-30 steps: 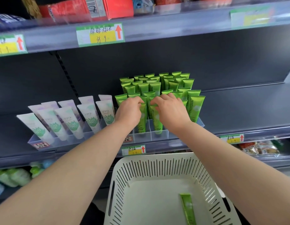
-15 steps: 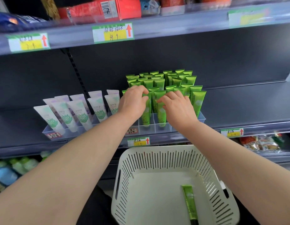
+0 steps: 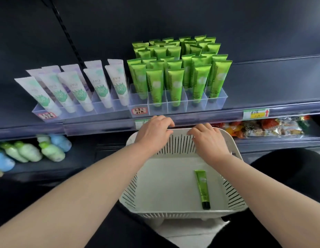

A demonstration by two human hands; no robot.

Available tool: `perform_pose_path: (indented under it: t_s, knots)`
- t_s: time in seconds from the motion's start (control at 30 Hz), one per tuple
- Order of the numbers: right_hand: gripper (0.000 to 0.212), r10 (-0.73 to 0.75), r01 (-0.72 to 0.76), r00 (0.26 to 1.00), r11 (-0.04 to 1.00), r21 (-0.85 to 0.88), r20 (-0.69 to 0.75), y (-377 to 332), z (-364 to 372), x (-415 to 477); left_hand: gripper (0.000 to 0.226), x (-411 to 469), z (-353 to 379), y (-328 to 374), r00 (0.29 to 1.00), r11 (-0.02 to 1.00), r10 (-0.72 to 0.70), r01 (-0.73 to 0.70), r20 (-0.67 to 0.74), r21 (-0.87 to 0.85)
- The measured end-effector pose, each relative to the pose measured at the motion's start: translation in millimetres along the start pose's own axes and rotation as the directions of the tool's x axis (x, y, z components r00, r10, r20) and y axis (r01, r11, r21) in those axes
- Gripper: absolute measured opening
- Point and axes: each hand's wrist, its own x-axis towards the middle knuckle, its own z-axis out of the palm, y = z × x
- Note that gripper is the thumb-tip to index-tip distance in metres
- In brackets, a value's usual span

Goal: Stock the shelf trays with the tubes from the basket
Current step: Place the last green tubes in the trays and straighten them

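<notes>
Nothing is held: the fingers of the left hand (image 3: 153, 130) and right hand (image 3: 207, 138) are loosely curled over the far rim of the white basket (image 3: 173, 214) — one green tube (image 3: 202, 187) is laid flat inside — while the shelf tray (image 3: 165, 106) beyond is packed with upright tubes (image 3: 175, 83).

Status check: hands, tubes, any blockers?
Left hand and right hand empty, fingers loosely bent, over far rim of basket. One green tube lies flat on basket floor. Nothing covers it.
</notes>
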Motion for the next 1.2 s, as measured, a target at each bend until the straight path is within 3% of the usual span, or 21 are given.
perform_pose_path:
  t_s: [0.17,0.37,0.6,0.8,0.9,1.0,1.2]
  knots:
    - [0.042,0.122,-0.13,0.95,0.992,0.007,0.286,12,54,-26,0.02,-18,60,-12,0.963,0.996,-0.083,0.082,0.256,0.014]
    - [0.049,0.269,-0.309,0.736,0.95,-0.044,0.621,15,102,-46,0.028,-29,117,-26,0.862,0.981,-0.176,0.191,0.475,0.018]
    - [0.041,0.423,-0.485,0.573,0.866,-0.126,0.702,12,139,-56,0.028,-36,150,-40,0.797,0.961,-0.234,0.276,0.557,0.01]
    - [0.067,0.529,-0.703,0.498,0.71,-0.037,0.687,14,154,-65,0.027,-46,161,-52,0.771,0.94,-0.284,0.34,0.571,0.008]
    - [0.04,0.467,-0.614,0.516,0.786,-0.071,0.717,15,149,-62,0.027,-47,159,-56,0.769,0.929,-0.305,0.369,0.561,0.0]
    - [0.02,0.386,-0.596,0.556,0.802,0.03,0.736,13,139,-52,0.027,-44,152,-56,0.774,0.902,-0.346,0.43,0.53,-0.039]
    - [0.017,0.191,-0.471,0.764,0.818,0.33,0.616,-5,99,-30,0.03,-31,120,-45,0.846,0.857,-0.337,0.457,0.413,-0.238]
